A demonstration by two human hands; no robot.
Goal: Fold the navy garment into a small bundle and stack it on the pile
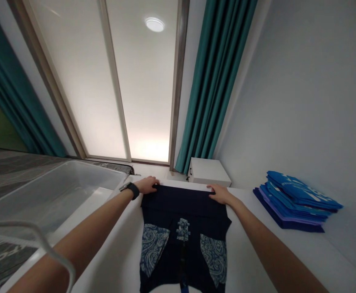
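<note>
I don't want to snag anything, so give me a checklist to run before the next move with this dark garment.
1. Left hand at garment's far edge: ok.
2. Right hand at that edge's other end: ok.
3. Firm grip: cannot tell; pinching or resting is unclear.
4. Stack apart from garment: ok, right side.
5. Cable free of left forearm: cannot tell; they overlap in view.

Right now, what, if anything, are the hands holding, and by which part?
The left hand and right hand touch the garment along its far edge, near opposite corners; whether they grip or only press cannot be told.
</note>
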